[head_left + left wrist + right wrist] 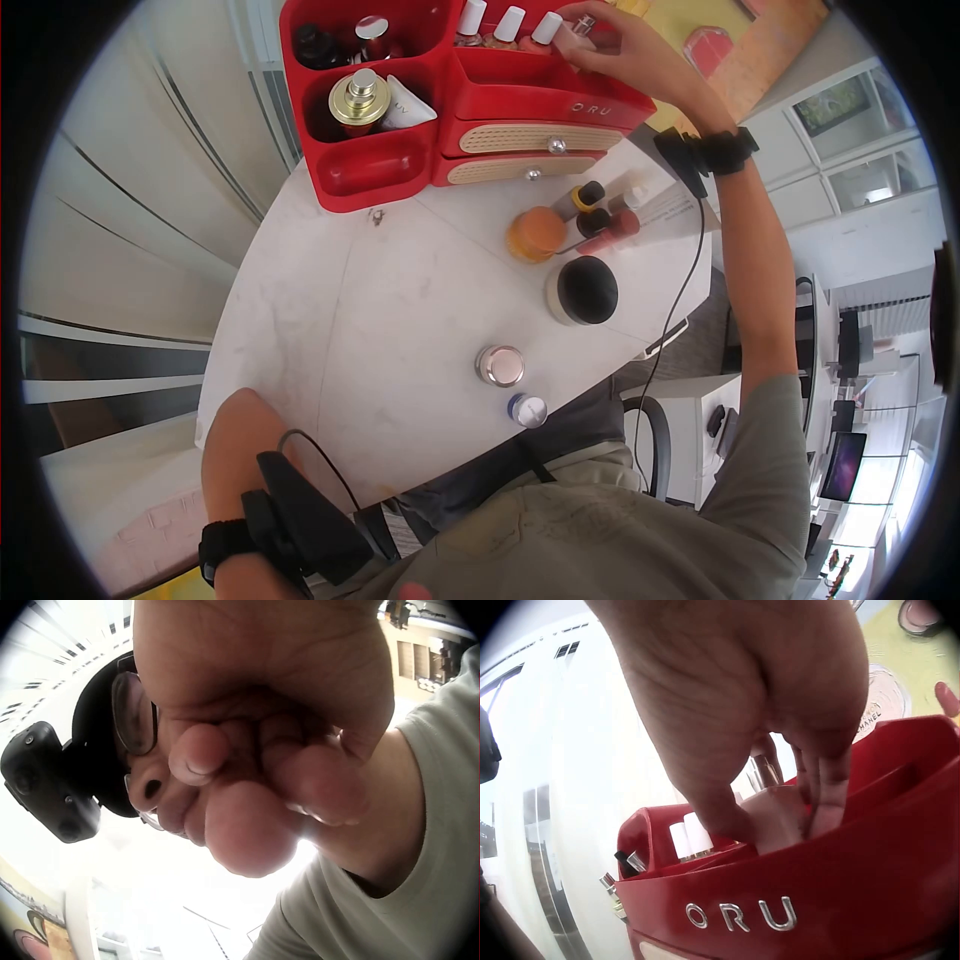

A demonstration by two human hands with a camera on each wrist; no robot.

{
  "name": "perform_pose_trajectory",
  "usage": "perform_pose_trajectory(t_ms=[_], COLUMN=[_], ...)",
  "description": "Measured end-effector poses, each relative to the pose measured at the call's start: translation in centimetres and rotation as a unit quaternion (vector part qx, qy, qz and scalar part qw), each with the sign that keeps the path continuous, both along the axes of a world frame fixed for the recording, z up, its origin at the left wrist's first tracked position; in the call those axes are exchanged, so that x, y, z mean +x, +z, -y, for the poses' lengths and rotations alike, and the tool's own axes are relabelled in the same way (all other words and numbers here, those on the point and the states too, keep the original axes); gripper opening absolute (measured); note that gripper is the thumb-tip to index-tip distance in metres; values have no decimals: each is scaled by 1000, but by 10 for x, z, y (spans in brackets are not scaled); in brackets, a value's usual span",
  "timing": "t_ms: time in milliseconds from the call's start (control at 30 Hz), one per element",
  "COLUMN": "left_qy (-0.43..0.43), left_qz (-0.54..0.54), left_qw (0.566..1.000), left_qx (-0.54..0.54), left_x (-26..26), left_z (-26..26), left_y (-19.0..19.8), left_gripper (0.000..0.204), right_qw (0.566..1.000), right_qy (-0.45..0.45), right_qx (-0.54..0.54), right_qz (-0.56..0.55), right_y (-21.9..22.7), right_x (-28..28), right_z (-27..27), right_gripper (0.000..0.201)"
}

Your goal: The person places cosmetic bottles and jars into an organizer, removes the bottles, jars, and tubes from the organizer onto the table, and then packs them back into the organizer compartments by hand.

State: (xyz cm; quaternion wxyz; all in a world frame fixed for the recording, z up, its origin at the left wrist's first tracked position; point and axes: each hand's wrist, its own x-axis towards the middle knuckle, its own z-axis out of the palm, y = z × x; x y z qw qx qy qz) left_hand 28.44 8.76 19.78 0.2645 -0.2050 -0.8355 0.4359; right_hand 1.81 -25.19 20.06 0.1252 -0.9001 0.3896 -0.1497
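Observation:
My right hand [645, 55] is at the back right of a red organizer [545, 103] marked ORU. Thumb and fingers pinch a small pink bottle [776, 814] with a silvery neck, low in the rear compartment; its base is hidden behind the red front wall. Beside it in the same row stand several white-capped nail polish bottles [506, 28]. My left hand [262, 742] hangs with loosely curled fingers and holds nothing. In the head view only a fingertip of it shows at the bottom edge, by the shirt.
Left compartments hold a gold-capped bottle [360, 100], a white tube [407, 105] and a black-capped bottle [318, 46]. On the marble-look table [400, 300] stand an orange-lidded jar [537, 235], a black-lidded jar [587, 290], several small tubes, a pink-lidded jar [500, 366] and a small blue jar [528, 410].

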Motion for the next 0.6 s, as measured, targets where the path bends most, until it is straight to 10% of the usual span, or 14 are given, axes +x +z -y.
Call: perform_pose_trajectory(t_ms=[100, 167, 300, 367, 600], left_qy=[-12, -7, 0, 0, -32], left_qz=[25, 23, 21, 7, 22], left_qw=[1000, 1000, 1000, 1000, 999], left_qx=[14, 20, 21, -5, 19], left_x=[0, 3, 4, 2, -2], left_z=[3, 2, 2, 6, 2], left_y=[4, 4, 5, 8, -1], left_gripper=[42, 41, 40, 40, 42], right_qw=[996, 976, 996, 986, 961], right_qy=[-53, 65, -51, 123, 167], right_qx=[-65, -193, -27, -70, -59], right_qz=[28, 76, -65, -88, -214], right_y=[14, 5, -2, -39, -83], right_x=[-4, -33, -43, -60, -57], right_z=[-37, -40, -160, -179, -209], right_gripper=[54, 48, 32, 37, 57])
